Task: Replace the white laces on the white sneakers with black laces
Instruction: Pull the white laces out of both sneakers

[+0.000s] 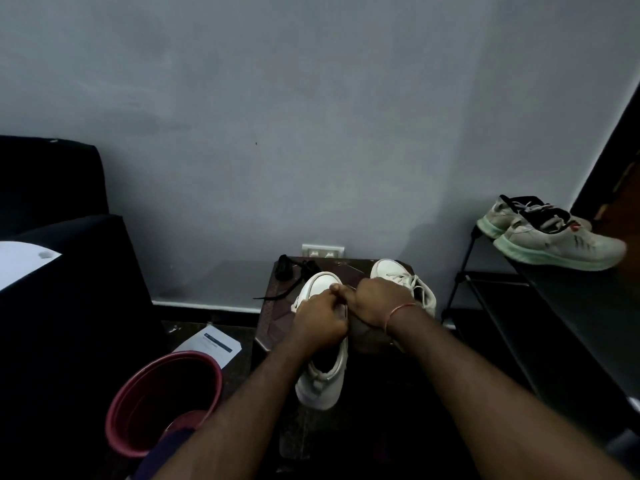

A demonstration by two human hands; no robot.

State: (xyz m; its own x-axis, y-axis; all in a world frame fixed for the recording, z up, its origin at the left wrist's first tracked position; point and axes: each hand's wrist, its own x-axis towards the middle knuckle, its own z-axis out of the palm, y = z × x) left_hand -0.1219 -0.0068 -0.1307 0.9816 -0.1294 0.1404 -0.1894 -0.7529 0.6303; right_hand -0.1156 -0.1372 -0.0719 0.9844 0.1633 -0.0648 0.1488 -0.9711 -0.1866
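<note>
Your left hand (320, 318) grips the sneaker (325, 379), right hand (377, 299) curled alongside, its hold unclear; the bucket (138, 393) sits left.

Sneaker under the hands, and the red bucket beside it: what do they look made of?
Sneaker: smooth white leather or a synthetic look-alike, matte with a soft sheen at the heel; I cannot tell which. Bucket: moulded plastic, red, slightly glossy, with a thick rolled rim.

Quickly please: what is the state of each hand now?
Left hand: closed, grip on the near white sneaker.
Right hand: closed, pinching that sneaker's lace area; the lace itself is hidden.
</note>
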